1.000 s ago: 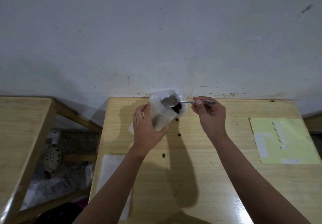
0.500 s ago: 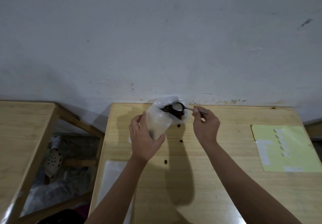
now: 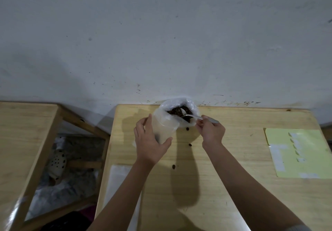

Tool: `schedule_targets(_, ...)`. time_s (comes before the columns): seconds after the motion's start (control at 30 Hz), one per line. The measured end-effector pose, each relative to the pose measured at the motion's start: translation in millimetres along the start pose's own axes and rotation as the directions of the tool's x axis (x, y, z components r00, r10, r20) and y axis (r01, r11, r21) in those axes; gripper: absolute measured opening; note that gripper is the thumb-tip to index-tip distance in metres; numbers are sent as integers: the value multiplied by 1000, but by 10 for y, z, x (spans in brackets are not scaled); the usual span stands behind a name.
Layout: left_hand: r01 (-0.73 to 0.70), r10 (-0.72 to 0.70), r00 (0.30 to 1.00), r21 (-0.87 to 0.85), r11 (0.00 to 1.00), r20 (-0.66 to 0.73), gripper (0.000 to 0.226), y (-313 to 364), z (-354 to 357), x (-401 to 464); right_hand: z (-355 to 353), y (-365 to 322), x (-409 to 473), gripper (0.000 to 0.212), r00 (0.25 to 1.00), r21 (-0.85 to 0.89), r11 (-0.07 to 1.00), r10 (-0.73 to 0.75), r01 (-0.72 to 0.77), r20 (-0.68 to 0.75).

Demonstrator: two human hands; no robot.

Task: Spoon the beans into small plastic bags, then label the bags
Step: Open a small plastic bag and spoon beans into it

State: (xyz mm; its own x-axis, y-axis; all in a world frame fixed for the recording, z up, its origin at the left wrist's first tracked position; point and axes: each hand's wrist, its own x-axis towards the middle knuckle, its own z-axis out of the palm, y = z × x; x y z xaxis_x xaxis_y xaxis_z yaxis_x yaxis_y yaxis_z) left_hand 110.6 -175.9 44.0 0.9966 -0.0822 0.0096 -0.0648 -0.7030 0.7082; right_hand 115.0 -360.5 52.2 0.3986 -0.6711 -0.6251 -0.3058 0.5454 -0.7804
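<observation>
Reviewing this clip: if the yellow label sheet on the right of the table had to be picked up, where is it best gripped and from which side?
The yellow label sheet lies flat on the table, so there is probably nothing to pinch from above. Its right edge sits near the table's right edge; best come from that side, slide it slightly over, and pinch the bare yellow margin, clear of the white labels.

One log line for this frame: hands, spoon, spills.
left hand: holds small bag | right hand: spoon in bean bag | loose beans on table
</observation>
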Motion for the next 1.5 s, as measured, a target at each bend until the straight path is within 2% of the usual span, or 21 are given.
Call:
schedule_targets(0.4,-61,60,998,99,993,13,99,35,32,-20,-259,-180,-55,13,996,15,998,-60,60,59)
schedule_targets(0.6,-92,89,996,113,989,27,99,94,88,14,-368,-334,-142,11,981,14,993,-118,117,151)
schedule_targets(0.73,-104,104,995,85,991,6,97,142,108,46,-387,-394,-232,10,951,-11,977,-205,214,230)
schedule_targets(0.87,-90,91,996,56,994,-24,97,179,117,83,-370,-407,-296,10,889,-50,931,-328,362,320)
schedule_targets(0.97,-74,75,997,32,997,-34,97,182,133,87,-355,-434,-322,10,857,-41,910,-374,414,354)
schedule_targets(1.1,-40,40,999,4,999,-34,97,170,134,62,-357,-471,-320,12,852,-9,906,-394,423,345)
schedule_targets(1.23,14,-15,1000,-43,999,-24,97,143,125,36,-394,-514,-318,13,886,14,923,-372,384,276)
schedule_targets(1.37,35,-36,999,-70,997,-16,97,139,117,9,-495,-512,-283,10,900,-24,916,-389,401,196)
schedule_targets(1.5,34,-35,999,-62,998,-15,97,137,99,-8,-503,-388,-231,9,897,-107,902,-393,419,204)
